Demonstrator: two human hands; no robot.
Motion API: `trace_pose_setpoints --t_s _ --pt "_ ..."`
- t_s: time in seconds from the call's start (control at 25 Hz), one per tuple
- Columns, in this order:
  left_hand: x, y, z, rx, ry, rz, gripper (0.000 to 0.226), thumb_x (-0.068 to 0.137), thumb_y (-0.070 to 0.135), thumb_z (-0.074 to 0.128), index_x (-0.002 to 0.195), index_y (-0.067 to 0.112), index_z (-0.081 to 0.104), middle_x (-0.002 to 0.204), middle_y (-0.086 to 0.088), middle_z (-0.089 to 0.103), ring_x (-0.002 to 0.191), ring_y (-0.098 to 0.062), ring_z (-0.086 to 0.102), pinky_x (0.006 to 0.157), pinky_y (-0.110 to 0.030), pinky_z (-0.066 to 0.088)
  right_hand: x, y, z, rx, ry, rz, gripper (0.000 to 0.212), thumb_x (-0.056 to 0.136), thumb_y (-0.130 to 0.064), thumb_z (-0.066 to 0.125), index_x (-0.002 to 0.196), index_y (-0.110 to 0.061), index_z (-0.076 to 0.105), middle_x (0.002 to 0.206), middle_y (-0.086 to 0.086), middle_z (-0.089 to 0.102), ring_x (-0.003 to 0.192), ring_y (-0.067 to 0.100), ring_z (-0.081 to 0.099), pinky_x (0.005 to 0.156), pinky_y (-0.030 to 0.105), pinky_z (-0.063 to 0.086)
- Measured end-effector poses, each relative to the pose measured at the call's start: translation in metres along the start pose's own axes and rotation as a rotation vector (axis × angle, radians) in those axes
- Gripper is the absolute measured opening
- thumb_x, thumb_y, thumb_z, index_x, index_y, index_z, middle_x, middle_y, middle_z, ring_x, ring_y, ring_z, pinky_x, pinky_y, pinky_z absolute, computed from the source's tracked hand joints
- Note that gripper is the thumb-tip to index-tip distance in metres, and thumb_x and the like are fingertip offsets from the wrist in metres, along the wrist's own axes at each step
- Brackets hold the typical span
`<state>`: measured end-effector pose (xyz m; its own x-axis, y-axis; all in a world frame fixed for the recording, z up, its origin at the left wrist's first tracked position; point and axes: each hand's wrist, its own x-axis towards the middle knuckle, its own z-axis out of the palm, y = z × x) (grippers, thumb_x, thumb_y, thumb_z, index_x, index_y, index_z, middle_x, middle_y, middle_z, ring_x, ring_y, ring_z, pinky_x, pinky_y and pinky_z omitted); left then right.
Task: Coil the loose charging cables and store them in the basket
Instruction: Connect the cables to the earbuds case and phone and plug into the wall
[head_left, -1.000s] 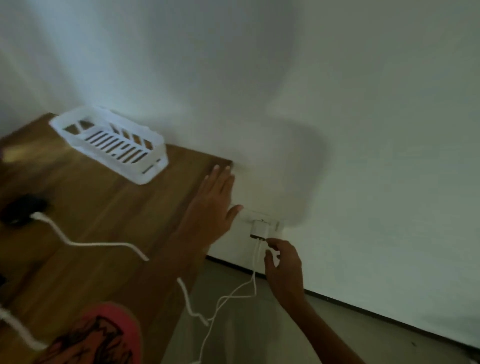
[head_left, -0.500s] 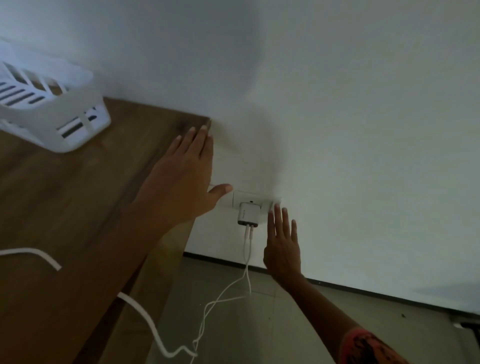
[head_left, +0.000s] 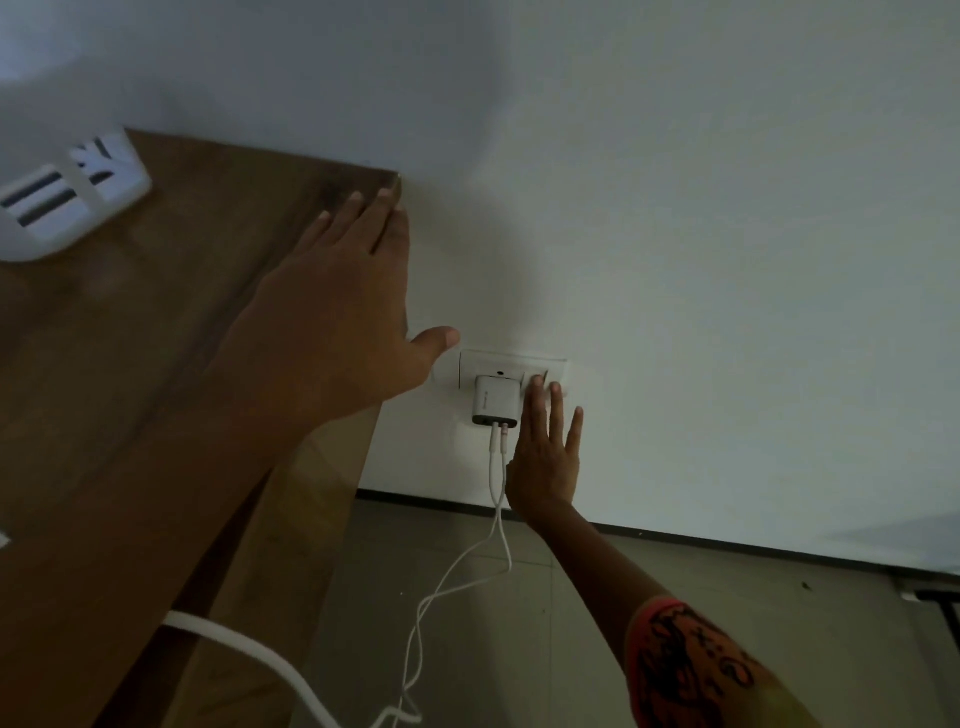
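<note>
Right hand: held flat and open with nothing gripped; the fingers are straight and laid against the wall.
Fingertips: one is set on what looks like the switch of the socket plate; actual contact cannot be confirmed.
Charger: plugged into the plate, just beside the right fingers on their thumb side.
Thin cables: two are plugged into the charger's underside and hang along the thumb edge of the right palm, then trail to the floor below the wrist.
Left hand: open and empty, fingers straight, spread over the corner of the table, thumb pointing towards the plate.
Thick cable: draped off the table edge under the left forearm, well apart from both hands.
Basket: on the table, well beyond the left fingertips, only partly in view.
Step judged: the socket is probably being switched off before anything is unplugged.
Advice: the switch should be pressed by one fingertip only; afterwards the charger body should be pinched and pulled straight out, never tugged by the cables.
Risk: the thin cables could be strained at their plugs if pulled sideways.
</note>
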<state>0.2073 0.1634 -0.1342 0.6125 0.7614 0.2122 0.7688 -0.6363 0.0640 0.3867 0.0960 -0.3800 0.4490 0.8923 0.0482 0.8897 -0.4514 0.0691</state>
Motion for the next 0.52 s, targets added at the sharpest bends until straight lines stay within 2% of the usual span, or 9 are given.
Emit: trace_pose_setpoints --t_s 0.08,0.16,0.36,0.52 --pt "-0.0002 0.0003 0.0004 -0.004 -0.005 -0.003 0.097 0.08 0.057 0.049 0.146 0.001 0.005 0.156 -0.013 0.0 0.144 -0.025 0.0 0.114 -0.033 -0.001 0.0016 -0.0002 0.0018 -0.02 -0.036 -0.005 0.106 0.075 -0.01 0.056 0.139 -0.01 -0.028 0.139 0.005 -0.048 0.124 0.024 -0.05 0.104 0.046 -0.028" --pt "-0.0007 0.0006 0.0007 -0.016 0.006 -0.007 0.098 0.079 0.058 0.05 0.145 0.001 0.006 0.156 -0.014 0.002 0.144 -0.025 0.001 0.114 -0.032 -0.001 0.0022 0.0008 0.0019 -0.069 -0.046 -0.01 0.1 0.079 -0.006 0.051 0.133 -0.011 -0.033 0.135 0.004 -0.05 0.117 0.027 -0.056 0.1 0.047 -0.032" --pt "0.0007 0.0005 0.0025 -0.025 0.063 -0.001 0.099 0.077 0.058 0.054 0.144 -0.001 0.012 0.155 -0.016 0.009 0.144 -0.028 0.007 0.111 -0.031 0.001 0.0089 -0.0018 0.0048 -0.096 -0.103 0.008 0.089 0.085 -0.002 0.044 0.131 -0.004 -0.033 0.129 0.007 -0.055 0.118 0.03 -0.05 0.093 0.053 -0.033" --pt "-0.0007 0.0011 0.0033 -0.067 0.081 -0.003 0.095 0.079 0.053 0.058 0.144 -0.001 0.015 0.155 -0.016 0.012 0.144 -0.028 0.008 0.109 -0.028 0.0 0.0074 0.0005 0.0047 -0.114 -0.09 -0.008 0.094 0.085 -0.004 0.045 0.131 -0.004 -0.037 0.126 0.01 -0.06 0.118 0.03 -0.053 0.094 0.054 -0.032"
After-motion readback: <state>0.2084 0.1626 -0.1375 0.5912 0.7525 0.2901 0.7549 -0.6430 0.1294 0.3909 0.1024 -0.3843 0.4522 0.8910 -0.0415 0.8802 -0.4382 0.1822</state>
